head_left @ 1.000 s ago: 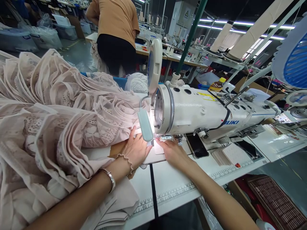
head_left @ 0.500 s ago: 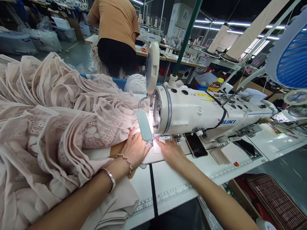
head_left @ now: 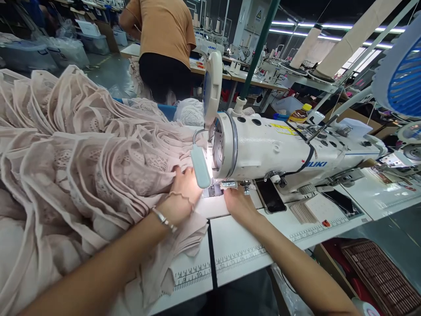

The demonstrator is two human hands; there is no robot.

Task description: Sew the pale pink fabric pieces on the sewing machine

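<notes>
My left hand (head_left: 186, 193) lies to the left of the needle area, its fingers bent against the pale pink lace fabric (head_left: 144, 175); the lamp partly covers them. Under the head of the white sewing machine (head_left: 263, 149) is my right hand (head_left: 239, 201), close to the presser foot. Its fingertips are hidden behind the machine's metal parts, so I cannot see what they hold. A grey-green clip lamp (head_left: 200, 166) hangs between the hands and lights the needle area. Layers of the pink fabric drape below my left forearm.
A black phone (head_left: 271, 197) lies right of my right hand, beside a stack of beige pieces (head_left: 302, 213). A ruler strip (head_left: 192, 276) runs along the table's front edge. A blue fan (head_left: 403, 74) stands at upper right. A person in a tan shirt (head_left: 166, 30) stands beyond.
My left hand has drawn back a little from the needle, with its fingers more bent. My right hand has shifted slightly right. Fabric below the left wrist has moved right, covering the brown piece.
</notes>
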